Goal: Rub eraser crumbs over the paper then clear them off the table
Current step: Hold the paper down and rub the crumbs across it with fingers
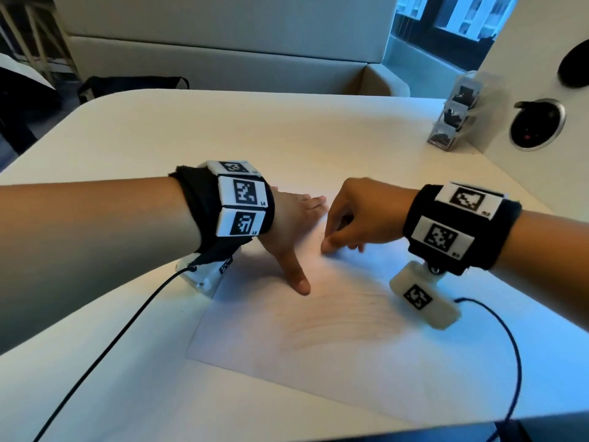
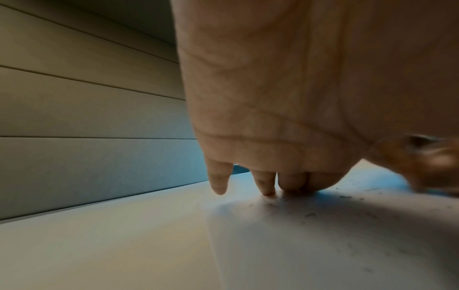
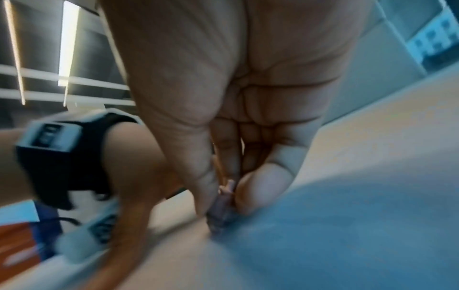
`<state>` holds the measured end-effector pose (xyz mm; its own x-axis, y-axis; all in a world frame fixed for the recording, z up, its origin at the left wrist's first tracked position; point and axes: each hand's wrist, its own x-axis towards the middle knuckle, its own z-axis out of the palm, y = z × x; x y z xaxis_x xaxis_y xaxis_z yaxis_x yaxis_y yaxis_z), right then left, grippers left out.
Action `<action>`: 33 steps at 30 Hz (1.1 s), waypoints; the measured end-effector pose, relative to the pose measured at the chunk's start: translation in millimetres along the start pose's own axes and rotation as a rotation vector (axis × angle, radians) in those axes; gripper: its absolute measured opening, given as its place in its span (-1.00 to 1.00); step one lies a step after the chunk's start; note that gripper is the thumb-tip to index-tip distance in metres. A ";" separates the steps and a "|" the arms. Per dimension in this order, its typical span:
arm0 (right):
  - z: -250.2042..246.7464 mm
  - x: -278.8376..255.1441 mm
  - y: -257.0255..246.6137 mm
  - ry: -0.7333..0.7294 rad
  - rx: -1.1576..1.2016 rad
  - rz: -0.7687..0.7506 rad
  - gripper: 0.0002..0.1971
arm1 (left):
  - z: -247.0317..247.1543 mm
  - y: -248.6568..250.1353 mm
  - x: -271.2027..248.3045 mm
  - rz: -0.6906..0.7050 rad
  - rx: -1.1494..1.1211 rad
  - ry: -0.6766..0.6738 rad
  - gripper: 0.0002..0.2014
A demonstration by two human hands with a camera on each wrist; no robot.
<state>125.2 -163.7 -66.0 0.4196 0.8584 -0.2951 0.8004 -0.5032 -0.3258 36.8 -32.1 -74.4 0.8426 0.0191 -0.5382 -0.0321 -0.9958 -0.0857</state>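
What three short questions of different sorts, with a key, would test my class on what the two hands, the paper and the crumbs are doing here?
1. True or false: the left hand lies flat with straight fingers on the white sheet of paper.
2. What does the right hand pinch against the paper?
A. a pencil
B. a small greyish eraser
C. a cloth
3. Fill in: the dark eraser crumbs lie scattered on the ___ near the left fingertips.

Key: 1 true; 2 B; 3 paper.

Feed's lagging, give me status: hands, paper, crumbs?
Left hand flat on paper. Right hand pinching small eraser, rubbing. Crumbs scattered.
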 end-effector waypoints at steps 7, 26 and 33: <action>6.4 -7.6 -5.7 -0.041 0.046 -0.023 -0.84 | 1.2 -1.2 1.6 -0.009 -0.005 0.010 0.40; -1.0 -5.3 7.6 0.045 0.012 0.050 -0.84 | -0.1 -0.3 -3.4 -0.020 0.000 -0.032 0.38; -9.6 -1.3 18.3 0.108 -0.005 0.104 -0.83 | -2.1 0.6 -4.3 -0.026 0.012 -0.052 0.36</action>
<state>143.5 -173.1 -63.0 0.5437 0.8075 -0.2288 0.7522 -0.5898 -0.2939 34.3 -33.0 -70.4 0.8141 0.0495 -0.5786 -0.0174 -0.9938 -0.1095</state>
